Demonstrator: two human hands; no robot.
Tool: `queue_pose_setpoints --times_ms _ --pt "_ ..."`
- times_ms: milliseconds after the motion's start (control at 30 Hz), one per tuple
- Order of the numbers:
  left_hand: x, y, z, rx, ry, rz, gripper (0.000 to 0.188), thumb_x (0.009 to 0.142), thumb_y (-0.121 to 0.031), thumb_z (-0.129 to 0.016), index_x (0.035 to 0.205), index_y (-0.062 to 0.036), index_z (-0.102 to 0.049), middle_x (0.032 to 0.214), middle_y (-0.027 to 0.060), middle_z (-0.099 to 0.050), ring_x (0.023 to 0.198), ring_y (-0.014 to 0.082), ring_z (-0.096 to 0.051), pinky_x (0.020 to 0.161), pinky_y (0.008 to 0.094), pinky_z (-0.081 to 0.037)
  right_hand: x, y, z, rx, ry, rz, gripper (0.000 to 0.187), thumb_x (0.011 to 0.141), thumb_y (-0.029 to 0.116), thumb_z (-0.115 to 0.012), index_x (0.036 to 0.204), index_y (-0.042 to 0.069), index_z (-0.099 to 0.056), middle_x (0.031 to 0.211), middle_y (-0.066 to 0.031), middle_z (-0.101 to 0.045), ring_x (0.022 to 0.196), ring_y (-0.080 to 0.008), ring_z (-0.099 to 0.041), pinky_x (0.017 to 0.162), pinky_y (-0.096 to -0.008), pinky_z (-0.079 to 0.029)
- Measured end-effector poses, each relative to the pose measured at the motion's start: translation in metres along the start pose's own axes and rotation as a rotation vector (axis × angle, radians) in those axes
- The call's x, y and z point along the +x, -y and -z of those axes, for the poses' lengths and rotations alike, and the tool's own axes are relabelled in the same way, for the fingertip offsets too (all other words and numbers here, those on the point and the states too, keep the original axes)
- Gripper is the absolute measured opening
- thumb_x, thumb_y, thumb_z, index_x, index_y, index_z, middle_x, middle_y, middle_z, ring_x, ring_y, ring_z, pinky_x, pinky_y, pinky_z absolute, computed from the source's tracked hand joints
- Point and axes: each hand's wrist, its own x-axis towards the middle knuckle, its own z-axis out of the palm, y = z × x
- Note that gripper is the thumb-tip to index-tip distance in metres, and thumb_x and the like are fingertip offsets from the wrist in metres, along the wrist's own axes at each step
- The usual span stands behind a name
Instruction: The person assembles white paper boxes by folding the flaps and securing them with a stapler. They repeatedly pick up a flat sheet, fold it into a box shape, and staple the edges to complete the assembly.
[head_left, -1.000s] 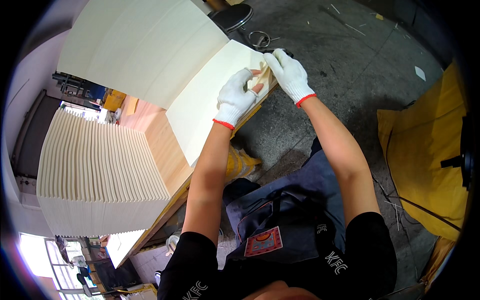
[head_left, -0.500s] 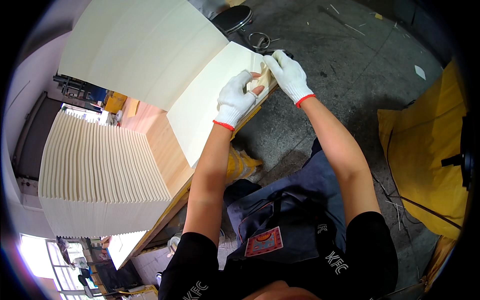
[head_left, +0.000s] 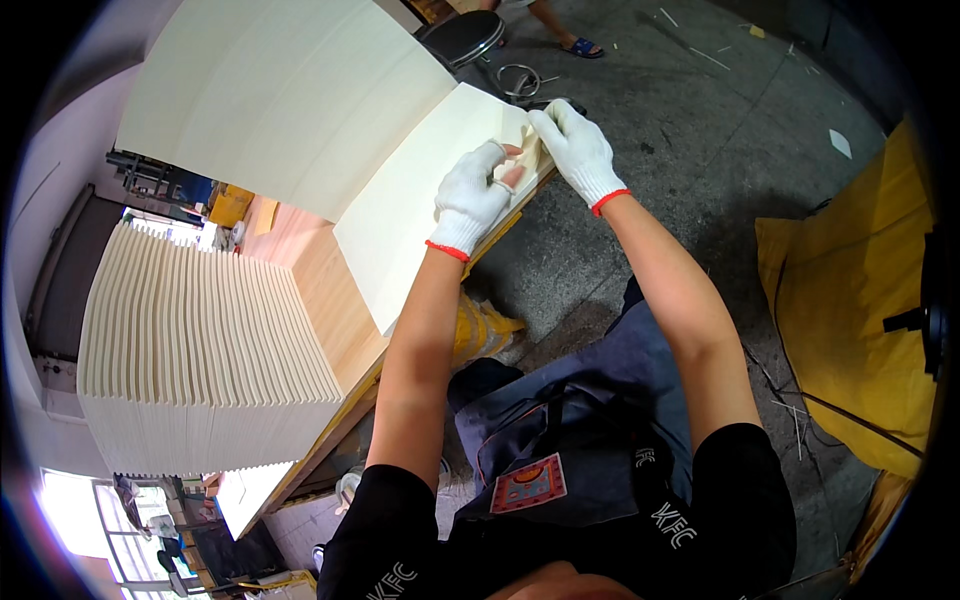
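A crumpled, pale cream strip (head_left: pixel 534 152) lies at the far right corner of a flat white board (head_left: pixel 400 225); its exact kind is unclear. My left hand (head_left: pixel 472 195), in a white knitted glove with a red cuff and bare thumb and finger tips, rests over the board with its fingertips curled at the strip. In a matching glove, my right hand (head_left: pixel 575 150) is closed at the strip's other side, at the board's edge. That hand's fingertips are partly hidden. A large pale panel (head_left: pixel 290 95) stands up along the board's far left side.
A row of many thin upright boards (head_left: pixel 205 330) stands on the wooden table (head_left: pixel 335 300) at left. Beyond the table are a round black stool (head_left: pixel 465 38) and a person's sandalled foot (head_left: pixel 582 47). Yellow sheeting (head_left: pixel 850 320) hangs at right. Scraps litter the grey floor (head_left: pixel 670 130).
A person's leg and sandalled foot have come into view at the top, beside the stool. My hands stay in nearly the same place, with only a slight shift of fingers and strip.
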Motion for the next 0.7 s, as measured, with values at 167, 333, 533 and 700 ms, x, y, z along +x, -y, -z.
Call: queue_pose_setpoints --times_ms 167,333,533,700 --pt "0.001 -0.005 0.001 0.028 0.008 0.071 0.037 0.084 -0.028 -0.075 0.118 -0.0141 -0.069 0.109 0.0123 -0.071 0.102 0.0252 -0.067 0.09 0.0348 -0.051 0.0 0.001 0.001 0.008 0.001 0.01 0.051 0.097 0.055 -0.047 0.101 0.007 -0.064 0.091 -0.0212 -0.069 0.09 -0.0393 -0.067 0.08 -0.0466 -0.049" --pt "0.0 -0.003 0.002 0.027 0.003 0.032 0.032 0.09 -0.024 -0.068 0.119 -0.0137 -0.069 0.108 0.0139 -0.07 0.102 0.0262 -0.067 0.091 0.0358 -0.051 -0.002 0.004 0.002 0.017 0.005 0.004 0.052 0.096 0.056 -0.049 0.101 0.006 -0.064 0.091 -0.0213 -0.069 0.09 -0.0393 -0.067 0.08 -0.0466 -0.049" --pt "-0.001 0.006 -0.003 -0.055 -0.086 -0.083 0.028 0.096 -0.02 -0.053 0.12 -0.0184 -0.068 0.104 0.0133 -0.069 0.1 0.0313 -0.065 0.09 0.0411 -0.051 -0.001 0.001 0.0 0.023 -0.009 -0.002 0.048 0.095 0.053 -0.052 0.098 0.007 -0.063 0.087 -0.0179 -0.068 0.084 -0.0339 -0.067 0.076 -0.042 -0.049" --pt "0.0 -0.002 -0.001 0.056 -0.005 -0.055 0.029 0.088 -0.025 -0.069 0.116 -0.014 -0.068 0.103 0.0115 -0.069 0.099 0.0278 -0.066 0.09 0.0372 -0.051 -0.001 -0.003 0.0 0.062 -0.039 -0.002 0.048 0.095 0.052 -0.051 0.101 0.007 -0.063 0.09 -0.0199 -0.069 0.089 -0.0383 -0.067 0.079 -0.0457 -0.049"
